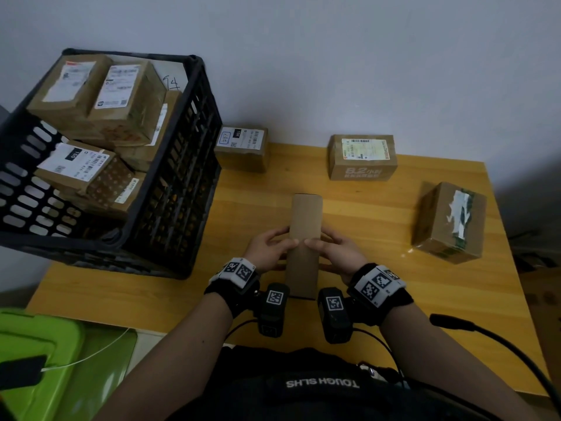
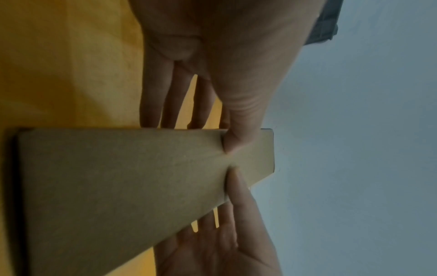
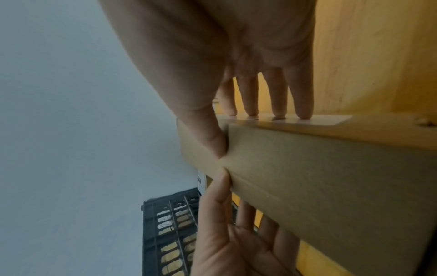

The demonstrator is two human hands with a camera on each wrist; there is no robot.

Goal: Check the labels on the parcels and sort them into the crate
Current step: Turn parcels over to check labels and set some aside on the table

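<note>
**Long carton held label-side away, crate already crowded**

The black slatted crate (image 1: 170, 177) on the left of the wooden table (image 1: 379, 299) is stacked with labelled parcels up to its rim. My judgement is that the main risk lies there: another parcel set on that pile could perch, tip or slide out over the rim, and a long one would need a gap that the head view does not show.

Three brown parcels stand well apart on the table: one just beside the crate (image 1: 242, 148), one at the far edge (image 1: 362, 157), one with torn tape at the right (image 1: 448, 221).

The long plain carton (image 1: 304, 244) is held in front of the body, above the table. The left hand (image 1: 267, 250) and the right hand (image 1: 337, 253) grip it from either side, thumbs pressed on the upper face and nearly meeting, fingers curled underneath. With both grips at one spot of its length, it could pivot or slip when turned.

The upper face shows no label. In the right wrist view a pale strip (image 3: 307, 120) lies under the fingertips, possibly a label; its print is unreadable. The carton's underside is hidden, and crate label text is too small to read.
</note>
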